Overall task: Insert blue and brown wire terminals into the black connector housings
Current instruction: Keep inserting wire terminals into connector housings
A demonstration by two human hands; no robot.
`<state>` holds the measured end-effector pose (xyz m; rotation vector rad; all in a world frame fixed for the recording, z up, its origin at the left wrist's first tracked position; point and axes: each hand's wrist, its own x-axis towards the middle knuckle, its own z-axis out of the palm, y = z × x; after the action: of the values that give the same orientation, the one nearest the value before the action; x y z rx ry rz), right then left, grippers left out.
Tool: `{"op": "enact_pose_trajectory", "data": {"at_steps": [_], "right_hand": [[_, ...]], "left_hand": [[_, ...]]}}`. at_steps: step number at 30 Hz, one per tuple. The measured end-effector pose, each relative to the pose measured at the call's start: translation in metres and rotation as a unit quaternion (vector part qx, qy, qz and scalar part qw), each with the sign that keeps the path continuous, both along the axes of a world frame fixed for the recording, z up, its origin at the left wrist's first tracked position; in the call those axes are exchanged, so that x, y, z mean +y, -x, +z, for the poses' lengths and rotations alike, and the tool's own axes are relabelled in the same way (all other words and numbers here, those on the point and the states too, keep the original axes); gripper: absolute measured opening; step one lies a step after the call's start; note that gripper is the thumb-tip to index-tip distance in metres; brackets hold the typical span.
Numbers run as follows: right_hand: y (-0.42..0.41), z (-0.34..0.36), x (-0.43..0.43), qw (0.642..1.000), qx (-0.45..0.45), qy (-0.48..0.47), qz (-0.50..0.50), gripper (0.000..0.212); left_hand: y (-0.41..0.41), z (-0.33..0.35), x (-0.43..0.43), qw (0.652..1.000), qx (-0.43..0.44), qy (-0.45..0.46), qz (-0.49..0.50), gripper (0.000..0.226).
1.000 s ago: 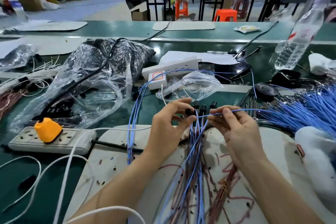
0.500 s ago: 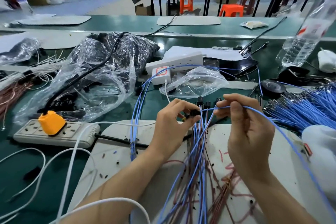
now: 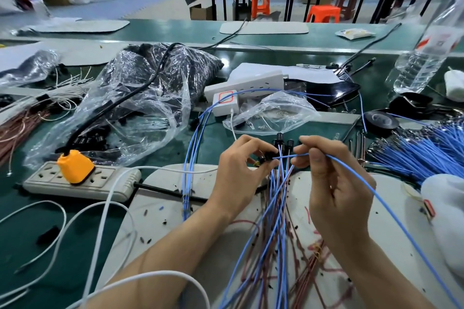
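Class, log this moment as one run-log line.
left hand: pinches black housing | right hand: pinches blue wire | stage: terminal at housing, seating unclear

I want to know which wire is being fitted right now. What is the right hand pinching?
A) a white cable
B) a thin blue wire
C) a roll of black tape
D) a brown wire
B: the right hand pinches a thin blue wire, its end pointing toward the small black connector housing that the left hand grips.
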<state>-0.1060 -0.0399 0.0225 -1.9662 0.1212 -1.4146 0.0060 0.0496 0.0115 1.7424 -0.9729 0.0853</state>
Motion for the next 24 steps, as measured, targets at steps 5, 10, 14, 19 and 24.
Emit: {"op": "enact_pose_trajectory", "data": {"at_steps": [5,10,14,19,24], "right_hand": [[-0.001,-0.005,0.000,1.000,0.020,-0.003,0.006,0.022],[-0.004,-0.005,0.000,0.997,0.063,0.033,-0.005,0.024],[-0.008,-0.008,-0.001,0.993,0.115,0.017,0.004,0.023],[-0.009,-0.007,-0.008,0.973,0.150,-0.165,0.053,0.025],[-0.008,-0.005,-0.017,0.921,0.174,-0.319,0.142,0.024]], "left_hand": [[0.000,-0.001,0.001,1.000,-0.002,0.000,-0.005,0.017],[0.000,-0.002,0.000,1.000,-0.008,0.010,-0.026,0.014],[0.001,-0.003,-0.001,0.999,-0.039,0.009,-0.025,0.018],[-0.002,-0.003,0.000,0.998,0.026,0.013,-0.058,0.028],[0.000,-0.003,0.000,0.995,-0.012,0.003,-0.104,0.019]]}}
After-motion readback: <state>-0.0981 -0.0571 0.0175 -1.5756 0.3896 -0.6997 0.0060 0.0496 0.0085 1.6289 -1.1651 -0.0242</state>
